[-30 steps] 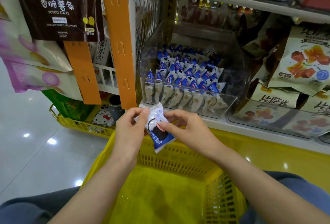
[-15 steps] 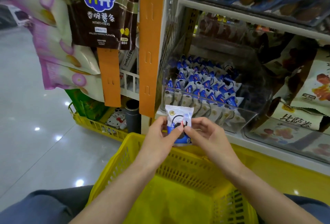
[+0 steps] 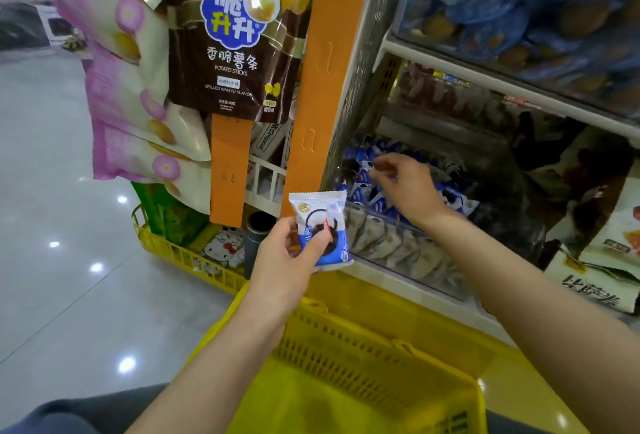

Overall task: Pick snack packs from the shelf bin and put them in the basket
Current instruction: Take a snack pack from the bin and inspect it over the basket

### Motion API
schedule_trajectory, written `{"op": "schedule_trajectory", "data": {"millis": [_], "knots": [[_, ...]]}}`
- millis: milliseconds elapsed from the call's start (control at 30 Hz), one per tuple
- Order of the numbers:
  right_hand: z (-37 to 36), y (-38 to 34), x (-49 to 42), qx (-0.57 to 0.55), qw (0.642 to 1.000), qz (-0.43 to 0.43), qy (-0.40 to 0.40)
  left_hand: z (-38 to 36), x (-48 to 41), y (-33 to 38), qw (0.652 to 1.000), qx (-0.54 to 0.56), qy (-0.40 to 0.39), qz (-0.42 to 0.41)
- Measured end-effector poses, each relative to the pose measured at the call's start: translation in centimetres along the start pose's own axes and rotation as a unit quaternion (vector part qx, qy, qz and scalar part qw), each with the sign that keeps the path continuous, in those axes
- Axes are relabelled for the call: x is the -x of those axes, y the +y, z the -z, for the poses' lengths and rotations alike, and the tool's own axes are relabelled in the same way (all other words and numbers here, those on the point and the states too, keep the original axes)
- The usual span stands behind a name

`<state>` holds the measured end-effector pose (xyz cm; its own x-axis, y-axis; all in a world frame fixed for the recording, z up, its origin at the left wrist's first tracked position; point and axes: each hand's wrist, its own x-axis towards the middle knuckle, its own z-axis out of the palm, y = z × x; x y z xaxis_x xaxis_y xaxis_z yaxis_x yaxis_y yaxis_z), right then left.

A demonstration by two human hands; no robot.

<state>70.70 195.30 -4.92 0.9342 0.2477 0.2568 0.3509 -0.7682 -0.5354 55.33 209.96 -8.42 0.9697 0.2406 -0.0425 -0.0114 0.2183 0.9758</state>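
- Glossy pale shop floor point(image 3: 52, 260) spreads to the left of the basket point(image 3: 346, 347), which sits right below you with its yellow mesh wall toward the shelves.
- In the part of the basket's inside that shows, no pack is visible.
- Just above the basket's far rim, your left hand point(image 3: 287, 260) pinches one snack pack point(image 3: 322, 225), thumb across its printed front and fingers behind. The pack stands upright, over the rim rather than down inside.
- That pack looks light: a thin film sleeve puffed round what is probably a brittle biscuit. Expect it to be slick and easy to crush, so take it by a crimped end seam or lightly across the flat faces, never by squeezing the middle.
- Beyond the basket, the clear shelf bin point(image 3: 398, 246) holds rows of blue-and-white packs point(image 3: 363, 187) standing on edge, crowded together up to its front wall.
- Your right hand point(image 3: 405, 187) reaches into that bin, fingers bent down onto the packs; I cannot tell whether they have closed on one.
- Farther up and left of the basket, a potato sticks bag point(image 3: 232, 52) hangs beside an orange strip point(image 3: 322, 87).
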Motion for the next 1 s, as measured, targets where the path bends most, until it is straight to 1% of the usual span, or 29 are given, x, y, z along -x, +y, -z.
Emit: {"op": "schedule_trajectory", "data": {"millis": [100,167,400,500,633,733,800,900,1000], "knots": [[-0.4,0.4,-2.4,0.060,0.994,-0.062,-0.062,0.3,-0.6,0.3,1.000,0.010,0.008,-0.004],[-0.7,0.4,-3.5,0.090,0.988,-0.094,-0.077,0.5,-0.9,0.4,1.000,0.014,0.011,-0.005],[-1.6,-0.1,-5.2,0.218,0.962,-0.125,-0.104,0.5,-1.2,0.6,1.000,0.018,0.014,-0.002],[-1.5,-0.4,-5.6,0.229,0.955,-0.145,-0.125,0.5,-1.0,1.0,1.000,0.018,0.010,-0.006],[-1.2,-0.8,-5.6,0.195,0.956,-0.173,-0.133,0.7,-0.7,1.3,1.000,0.017,-0.001,-0.010],[-1.1,-1.0,-5.2,0.170,0.965,-0.170,-0.105,0.8,-0.6,1.4,1.000,0.010,-0.001,-0.009],[-1.0,-0.8,-4.9,0.106,0.979,-0.164,-0.066,0.8,-0.4,1.4,1.000,0.007,-0.003,-0.011],[-0.1,-0.6,-3.9,-0.027,0.984,-0.170,0.040,0.8,-0.1,1.6,1.000,0.007,0.000,-0.012],[2.0,-1.0,-2.5,-0.099,0.974,-0.132,0.157,0.7,0.0,1.7,1.000,0.020,0.000,0.002]]}}
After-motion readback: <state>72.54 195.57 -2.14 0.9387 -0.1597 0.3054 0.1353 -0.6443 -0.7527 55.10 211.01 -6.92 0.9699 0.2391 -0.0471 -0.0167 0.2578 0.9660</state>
